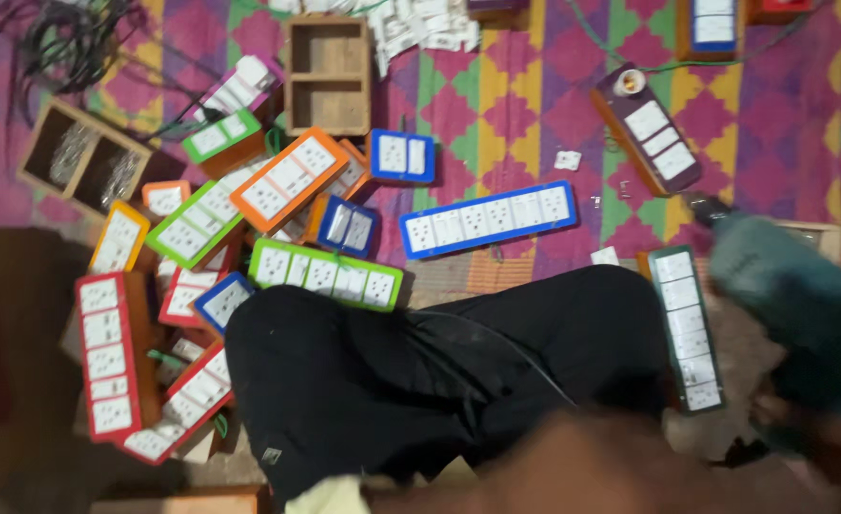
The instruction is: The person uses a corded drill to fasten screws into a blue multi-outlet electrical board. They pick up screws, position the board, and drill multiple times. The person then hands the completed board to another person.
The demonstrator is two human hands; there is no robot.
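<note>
- A teal drill (791,314) sits at the right edge of the frame, blurred, its dark chuck (711,211) pointing up toward the upper right.
- The right hand (820,433) shows only as a brown smear under the drill at the lower right; it seems wrapped round the grip, but I cannot tell how the fingers lie.
- The left hand is not in view.
- Just left of the drill lies a green-framed switch board (687,328), upright in the frame, beside a black-clad knee (439,381) filling the lower middle.
- A thin wire (496,343) crosses the knee.
- Above the chuck lies a brown board (649,128) with a lamp holder at its upper end.
- Further left: a long blue board (489,219), a green board (325,274), an orange board (289,179), a red board (106,357), heaped and overlapping.
- An empty wooden box (327,74) stands at top centre on the patterned mat (534,86).
- Risk, as I judge it: the drill is blurred by motion, so the bit could skid across a board's faceplate; the wire on the knee lies close enough to snag.
</note>
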